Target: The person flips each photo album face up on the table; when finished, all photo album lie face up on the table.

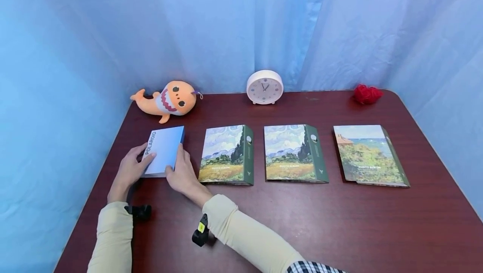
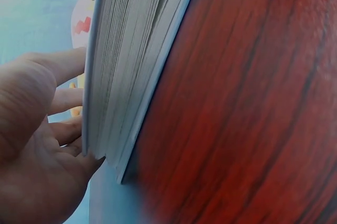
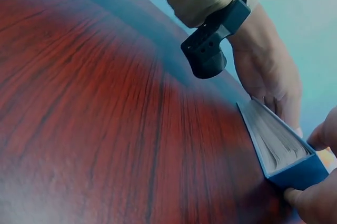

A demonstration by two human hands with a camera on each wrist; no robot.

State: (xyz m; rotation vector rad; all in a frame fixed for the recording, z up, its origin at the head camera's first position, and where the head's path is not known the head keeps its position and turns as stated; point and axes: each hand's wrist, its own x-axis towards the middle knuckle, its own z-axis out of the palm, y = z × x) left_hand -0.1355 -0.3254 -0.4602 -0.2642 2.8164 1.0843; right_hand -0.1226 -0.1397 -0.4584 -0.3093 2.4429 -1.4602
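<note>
A thick blue-and-white photo album (image 1: 164,151) marked POLAROID lies on the table at the left. My left hand (image 1: 130,167) grips its left edge, thumb on the cover. At the opposite side, my right hand (image 1: 183,174) holds the blue spine near the front corner. In the left wrist view, the page edges (image 2: 124,61) show between the two covers, with the left hand (image 2: 39,145) around the side. From the right wrist, the spine (image 3: 300,174) appears between the thumb and fingers of the right hand (image 3: 318,197). The album's underside is hidden.
Right of it lie two landscape-covered photo albums (image 1: 222,155) (image 1: 288,153) and another with a seaside cover (image 1: 367,155). Along the back are an orange shark plush (image 1: 181,97), a white clock (image 1: 265,87) and a red flower-like object (image 1: 367,94). Blue curtains (image 1: 211,29) enclose the dark red table (image 1: 339,227).
</note>
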